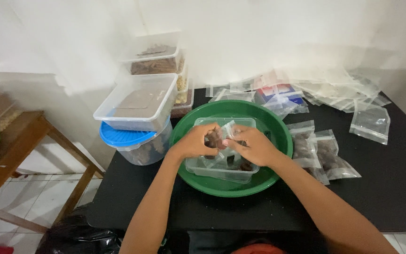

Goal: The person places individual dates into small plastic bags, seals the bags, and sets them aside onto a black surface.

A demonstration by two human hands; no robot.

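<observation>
Both hands' fingers pinch a small clear plastic bag (225, 133) between them: left hand (194, 142), right hand (252, 146). Below the fingers sits a clear rectangular plastic tub (222, 170); a loose grip could spill dark brown lumps (246, 166) outside it.

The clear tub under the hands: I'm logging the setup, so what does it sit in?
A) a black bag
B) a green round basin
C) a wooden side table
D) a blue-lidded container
B: the clear tub rests inside the green round basin on the black table.
</observation>
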